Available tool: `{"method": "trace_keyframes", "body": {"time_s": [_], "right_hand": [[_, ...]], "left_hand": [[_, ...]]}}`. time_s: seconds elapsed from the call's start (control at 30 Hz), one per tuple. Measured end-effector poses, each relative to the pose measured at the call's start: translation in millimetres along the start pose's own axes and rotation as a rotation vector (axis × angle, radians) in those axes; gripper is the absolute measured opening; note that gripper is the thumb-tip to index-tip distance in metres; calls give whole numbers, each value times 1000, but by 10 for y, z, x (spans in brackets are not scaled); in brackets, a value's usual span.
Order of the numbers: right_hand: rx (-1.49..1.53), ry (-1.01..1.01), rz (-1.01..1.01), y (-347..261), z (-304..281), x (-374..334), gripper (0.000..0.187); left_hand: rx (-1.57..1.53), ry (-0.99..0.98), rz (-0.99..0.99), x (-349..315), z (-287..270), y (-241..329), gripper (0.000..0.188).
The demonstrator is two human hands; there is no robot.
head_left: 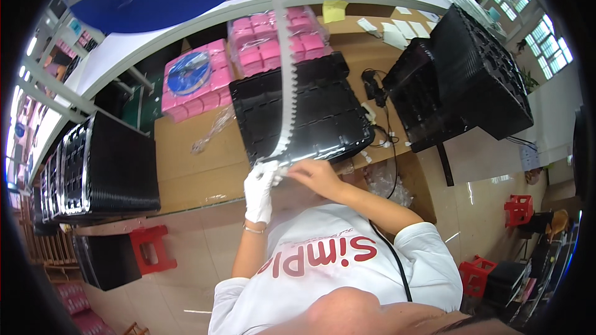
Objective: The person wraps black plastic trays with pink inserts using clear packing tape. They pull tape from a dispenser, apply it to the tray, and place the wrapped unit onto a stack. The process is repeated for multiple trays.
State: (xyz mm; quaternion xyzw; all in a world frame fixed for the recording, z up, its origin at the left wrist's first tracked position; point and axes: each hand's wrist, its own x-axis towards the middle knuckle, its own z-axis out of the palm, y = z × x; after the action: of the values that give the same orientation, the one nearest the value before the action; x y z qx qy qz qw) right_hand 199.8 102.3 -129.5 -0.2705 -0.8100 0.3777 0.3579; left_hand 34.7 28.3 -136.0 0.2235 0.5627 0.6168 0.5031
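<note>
A long white strip (289, 80) with a toothed edge hangs from near the large blue reel (155, 0) at the top, over the black plastic trays (298, 105), down to my hands. My left hand (259, 191), in a white glove, is closed on the strip's lower end at the trays' near edge. My bare right hand (318, 178) touches or nearly touches the left one, with thumb and forefinger pinched together. What that pinch holds is too small to make out.
Pink blocks in clear wrap (273, 40) stand behind the trays, and a small blue reel (189, 73) lies on more pink blocks. Stacks of black trays rise at left (105, 167) and right (459, 80). Black cables (388, 130) lie right of the middle trays. Red stools (152, 249) stand on the floor.
</note>
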Motion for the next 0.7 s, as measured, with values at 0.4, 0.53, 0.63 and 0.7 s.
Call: {"method": "trace_keyframes", "body": {"time_s": [0.4,0.53,0.63,0.7], "right_hand": [[227,-309,-355,395,-388,668,8],[322,-356,18,910,-280,1759,9],[244,-322,58,1511,191,2561,13],[139,-370,94,1625,463,2837,14]], "left_hand": [[-283,480,190,141,310,-169,17],[-231,671,249,87,241,-98,17],[-116,629,166,127,305,-48,19],[-81,590,138,136,360,35,17]]}}
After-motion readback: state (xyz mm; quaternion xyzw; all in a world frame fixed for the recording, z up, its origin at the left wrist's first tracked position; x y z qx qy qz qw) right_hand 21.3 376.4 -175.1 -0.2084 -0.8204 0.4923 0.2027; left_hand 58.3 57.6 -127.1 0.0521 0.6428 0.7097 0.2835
